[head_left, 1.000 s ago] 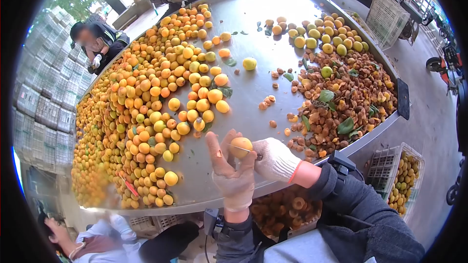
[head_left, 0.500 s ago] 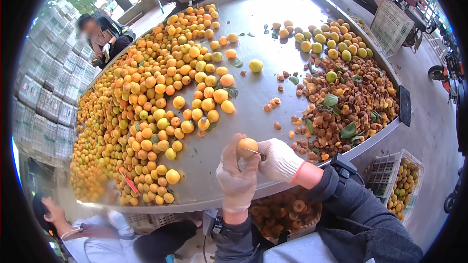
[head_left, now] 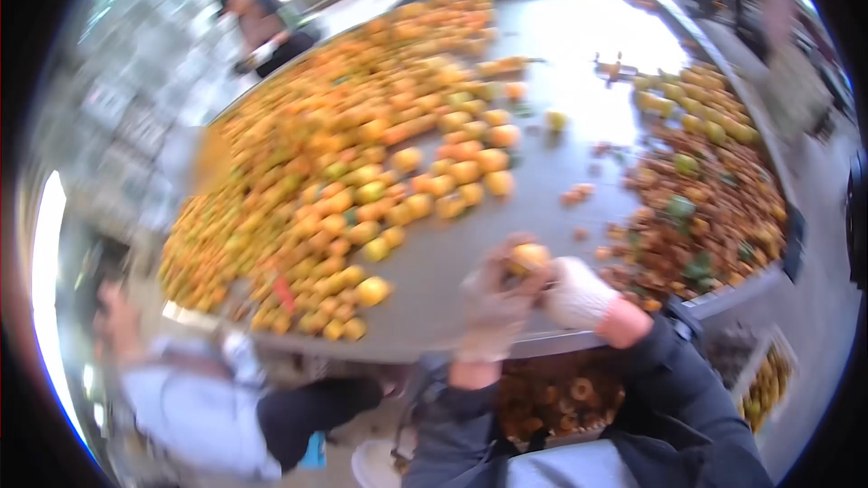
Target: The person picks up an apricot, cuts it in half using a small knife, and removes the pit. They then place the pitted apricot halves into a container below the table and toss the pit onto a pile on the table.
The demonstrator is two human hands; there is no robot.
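My gloved left hand (head_left: 493, 303) is closed round an orange-yellow apricot (head_left: 529, 259) above the metal table's near edge. Close against it on the right is my right hand (head_left: 580, 294), in a white knit glove, its fingers curled round a small knife. The blade showed clearly half a second ago; motion blur and the fingers hide it now. Whole apricots (head_left: 362, 208) cover the left part of the table. On the right lies a heap of brown stones and scraps (head_left: 714, 217) with green leaves among them.
Below the table's edge stands a container of cut apricot pieces (head_left: 565, 398). A crate of yellow-green fruit (head_left: 768, 389) is at the lower right. One person (head_left: 199, 389) sits at the left near side; another person (head_left: 262, 27) is beyond the far left edge.
The view has swung and blurred, so the table and my hands appear farther right. Both hands still hold together at the apricot, and the blade no longer shows clearly.
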